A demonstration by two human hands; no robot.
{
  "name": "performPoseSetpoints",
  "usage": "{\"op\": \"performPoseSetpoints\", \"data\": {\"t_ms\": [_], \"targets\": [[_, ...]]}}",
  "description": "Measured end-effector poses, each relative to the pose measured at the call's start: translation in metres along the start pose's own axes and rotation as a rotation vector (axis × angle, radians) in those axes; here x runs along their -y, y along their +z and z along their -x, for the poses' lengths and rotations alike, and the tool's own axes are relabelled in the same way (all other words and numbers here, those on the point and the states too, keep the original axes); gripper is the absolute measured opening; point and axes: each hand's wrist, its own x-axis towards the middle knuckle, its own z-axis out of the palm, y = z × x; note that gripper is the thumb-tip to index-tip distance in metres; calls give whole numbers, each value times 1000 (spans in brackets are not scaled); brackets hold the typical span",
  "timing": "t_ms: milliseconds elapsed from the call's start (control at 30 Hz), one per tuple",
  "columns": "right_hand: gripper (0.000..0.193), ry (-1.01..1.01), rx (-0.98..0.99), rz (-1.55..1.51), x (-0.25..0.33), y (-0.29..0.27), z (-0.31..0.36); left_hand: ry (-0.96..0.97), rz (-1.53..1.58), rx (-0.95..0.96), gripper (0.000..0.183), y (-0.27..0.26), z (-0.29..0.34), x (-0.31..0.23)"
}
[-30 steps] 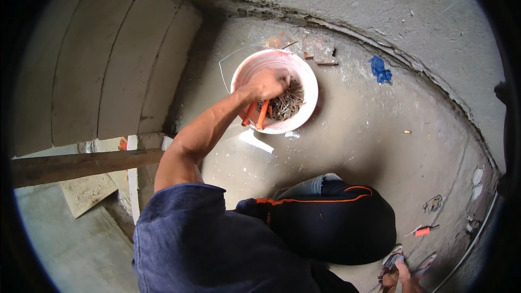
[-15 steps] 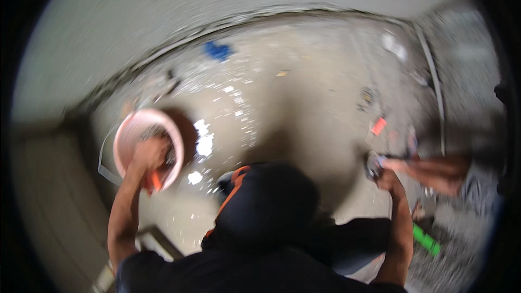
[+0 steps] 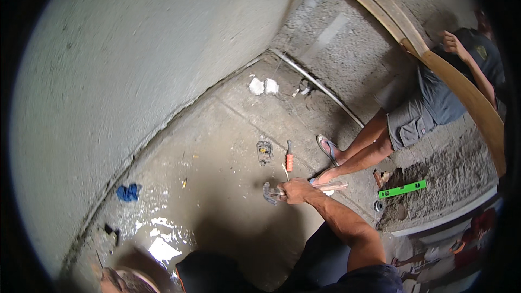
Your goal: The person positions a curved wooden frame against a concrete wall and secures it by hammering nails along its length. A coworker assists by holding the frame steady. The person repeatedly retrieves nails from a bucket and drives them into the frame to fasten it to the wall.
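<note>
My right hand (image 3: 297, 191) is closed around a claw hammer (image 3: 269, 194), just above the wet floor. The hammer's metal head points left, and its wooden handle comes out to the right of my fist. At the lower left edge, my left hand (image 3: 110, 281) is partly visible at the rim of a pale pink bucket (image 3: 145, 281). The picture's edge cuts off both, so its grip and the bucket's contents are hard to make out. Beyond the hammer lie an orange-gripped chisel (image 3: 289, 158) and a small grey object with a yellow middle (image 3: 264, 153).
Another person in grey shorts (image 3: 412, 124) stands at the right beside a long wooden board (image 3: 472, 97). A green spirit level (image 3: 402, 189) lies on rough ground. A blue crumpled piece (image 3: 128, 192), white lumps (image 3: 263, 86) and a pipe (image 3: 320, 86) lie along the walls.
The view has turned to the right and is sharper. The bucket and my left hand have slid to the lower left edge. The hammer stays in my right hand.
</note>
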Motion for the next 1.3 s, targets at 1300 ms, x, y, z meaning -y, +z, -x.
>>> {"op": "performPoseSetpoints", "data": {"t_ms": [1300], "targets": [[35, -259, -842, -1650, -216, -415, -216, 1148, -290, -961, 44, -311, -501, -845]]}}
